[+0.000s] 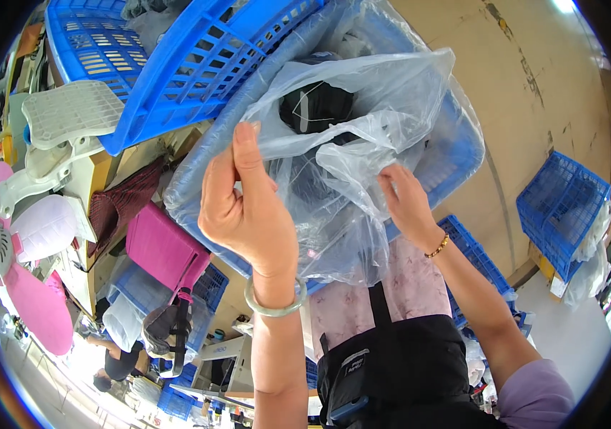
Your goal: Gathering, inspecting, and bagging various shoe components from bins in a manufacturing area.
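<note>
A clear plastic bag [420,79] is spread wide at its mouth in front of me. At the left side of the mouth, my left hand [245,204] is closed, thumb against fingers, on the bag's edge. My right hand [407,204] pinches a bunched fold of the same bag, lower and to the right. Black items [316,107] show through the opening; their kind is hard to make out. The bag lies in a blue crate [466,139] lined with clear film, which has more film-covered dark contents.
A blue slatted basket [209,53] leans close by at the upper left. Left of it stand a pink-bladed fan [37,307] and a magenta chair [162,247]. Another blue crate [563,204] is on the right. A person [123,361] is in the left background.
</note>
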Demonstrator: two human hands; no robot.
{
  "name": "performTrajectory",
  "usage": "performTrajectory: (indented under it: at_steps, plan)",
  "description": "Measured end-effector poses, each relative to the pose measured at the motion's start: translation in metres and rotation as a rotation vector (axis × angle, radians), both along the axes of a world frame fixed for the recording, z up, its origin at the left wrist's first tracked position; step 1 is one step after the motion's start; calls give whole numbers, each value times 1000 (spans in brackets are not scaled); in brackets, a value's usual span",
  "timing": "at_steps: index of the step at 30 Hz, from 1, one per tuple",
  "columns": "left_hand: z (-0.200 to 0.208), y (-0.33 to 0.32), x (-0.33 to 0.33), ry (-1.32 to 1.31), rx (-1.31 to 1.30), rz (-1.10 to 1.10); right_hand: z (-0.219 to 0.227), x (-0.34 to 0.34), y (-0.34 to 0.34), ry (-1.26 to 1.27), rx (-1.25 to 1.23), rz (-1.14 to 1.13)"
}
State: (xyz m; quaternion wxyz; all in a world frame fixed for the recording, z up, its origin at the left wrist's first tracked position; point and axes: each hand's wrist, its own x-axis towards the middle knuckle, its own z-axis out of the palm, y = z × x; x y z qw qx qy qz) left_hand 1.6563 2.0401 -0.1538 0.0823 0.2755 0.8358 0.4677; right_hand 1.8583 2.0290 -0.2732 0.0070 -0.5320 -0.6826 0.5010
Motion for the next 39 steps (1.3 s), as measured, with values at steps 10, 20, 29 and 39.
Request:
performTrajectory:
  at_steps: [10,20,29,39]
  plan:
    - [6,1,-3,-122,-129,-17,11,-1,-22,101,359,70]
    - [-42,-27,94,241,-246,-633,60,53,39,449,236,-880]
    - [-60,-3,90,-156,-354,-474,82,59,57,395,426,-632]
    - [-43,-1,88,-223,-406,-537,80,71,56,417,430,-570]
